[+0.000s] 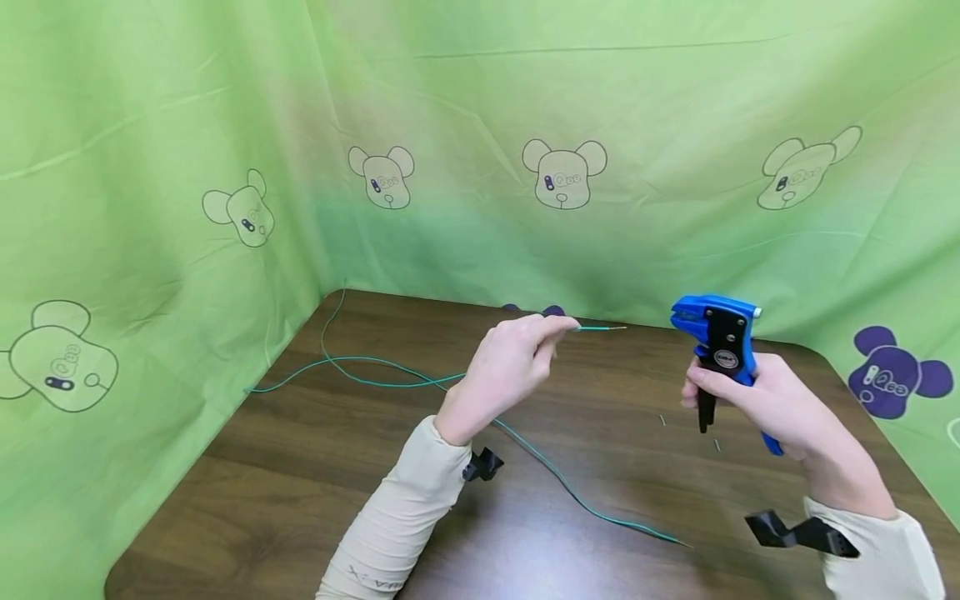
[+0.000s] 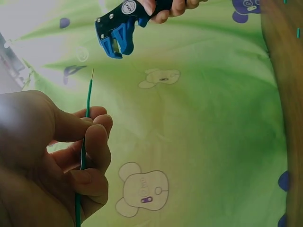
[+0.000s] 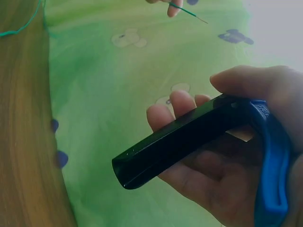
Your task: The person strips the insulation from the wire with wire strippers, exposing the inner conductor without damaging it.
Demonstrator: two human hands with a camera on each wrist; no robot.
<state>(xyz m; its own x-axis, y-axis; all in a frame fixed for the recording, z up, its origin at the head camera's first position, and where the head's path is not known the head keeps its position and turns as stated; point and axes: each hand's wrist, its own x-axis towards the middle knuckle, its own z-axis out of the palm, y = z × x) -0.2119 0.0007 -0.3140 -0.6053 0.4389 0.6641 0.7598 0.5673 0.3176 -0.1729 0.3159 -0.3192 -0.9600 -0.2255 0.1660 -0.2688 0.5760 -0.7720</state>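
A green wire (image 1: 592,328) is pinched between the thumb and fingers of my left hand (image 1: 510,358), above the back of the table. Its bare metal tip (image 2: 93,73) sticks out past the fingertips. My right hand (image 1: 772,408) grips a blue and black wire stripper (image 1: 723,337) by its handles, head up. Between the wire tip and the stripper's head there is a gap. In the right wrist view the black handle (image 3: 175,142) lies across the fingers and the blue handle (image 3: 273,170) sits against the palm.
The wire's length loops over the brown wooden table (image 1: 300,500); another bared wire end (image 1: 678,542) lies near the front. Small green offcuts, one (image 1: 662,420) and another (image 1: 717,446), lie under the stripper. A green printed curtain (image 1: 465,242) rises behind the table.
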